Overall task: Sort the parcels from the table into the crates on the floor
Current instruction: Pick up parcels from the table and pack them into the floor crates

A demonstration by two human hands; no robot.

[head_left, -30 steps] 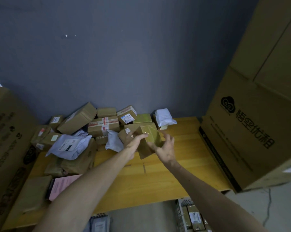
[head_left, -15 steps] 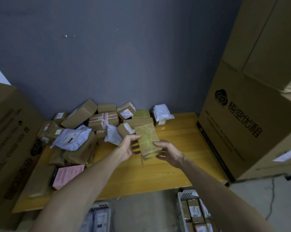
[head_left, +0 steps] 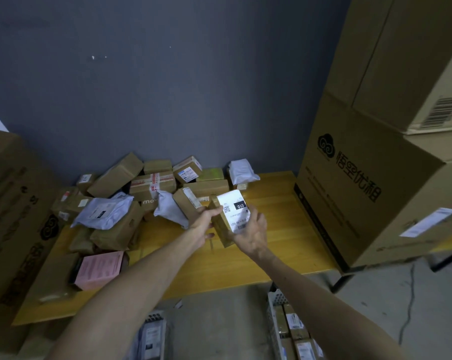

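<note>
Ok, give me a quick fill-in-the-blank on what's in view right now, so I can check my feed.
1. The number of hands gripping the box, counting left hand and right hand, is ____.
2. Its white label shows the number ____.
3. The flat parcel near the front left corner of the table is coloured ____.
4. The crate under the right arm stands on the ____.

Missing words: two; 010; pink; floor.

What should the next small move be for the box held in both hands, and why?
Probably lower the small brown box toward the right crate on the floor. The left hand and right hand grip it above the table, its white label faces the camera and looks readable, and that crate holds similar brown boxes.
</note>
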